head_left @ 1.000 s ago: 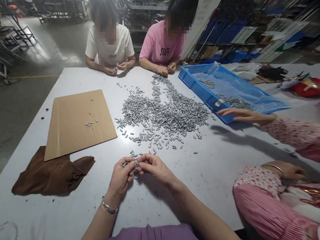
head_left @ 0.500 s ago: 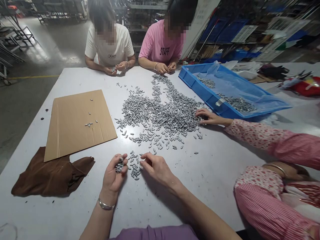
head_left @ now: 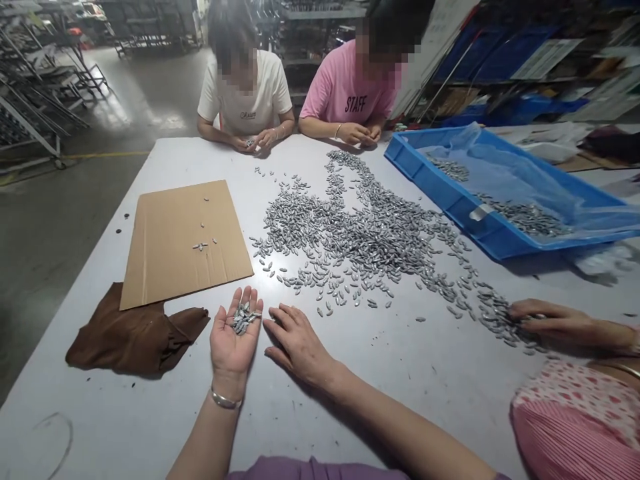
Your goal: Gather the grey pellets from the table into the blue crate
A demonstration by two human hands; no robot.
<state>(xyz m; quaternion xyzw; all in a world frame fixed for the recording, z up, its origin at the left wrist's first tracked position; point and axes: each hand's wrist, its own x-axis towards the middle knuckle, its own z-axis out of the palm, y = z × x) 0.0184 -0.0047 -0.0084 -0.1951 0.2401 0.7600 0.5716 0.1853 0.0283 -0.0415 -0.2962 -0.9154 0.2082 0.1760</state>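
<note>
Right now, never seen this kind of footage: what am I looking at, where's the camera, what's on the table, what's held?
No machine here: a person works with bare hands, and the single camera sits on that person's head, looking forward and down. The left hand lies palm up, open, with a few small grey metal pieces in it. The right hand rests flat on the white table, holding nothing. A large pile of the same pieces spreads across the middle. To the left lie a cardboard sheet and a brown cloth; to the right, a blue tray. Three co-workers sit around.
</note>
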